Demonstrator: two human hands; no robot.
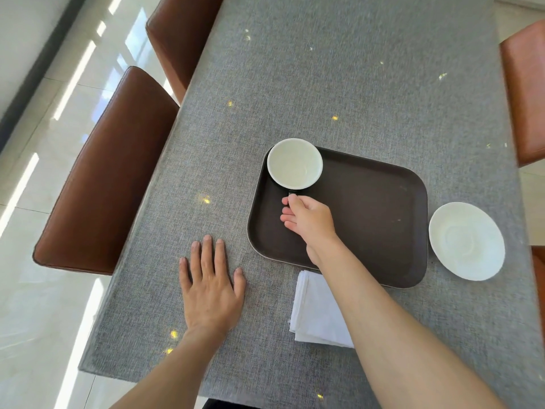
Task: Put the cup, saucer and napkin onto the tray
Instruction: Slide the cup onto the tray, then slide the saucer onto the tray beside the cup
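- The cup (294, 163) sits in the far left corner of the tray (368, 208); the right hand (309, 218) pinches its handle.
- The saucer (466, 241) and napkin (320, 309) wait on the counter (324, 84), beside the tray.
- The left hand (211, 286) lies flat, holding nothing.

A long surface (339, 84) covered in grey woven cloth runs away from the viewer. Brown leather chairs (109, 178) stand along its left edge, with orange-brown ones (528, 93) at the right (only partly in view). The glossy pale tiled floor (38, 119) carries bright streaks of window light.
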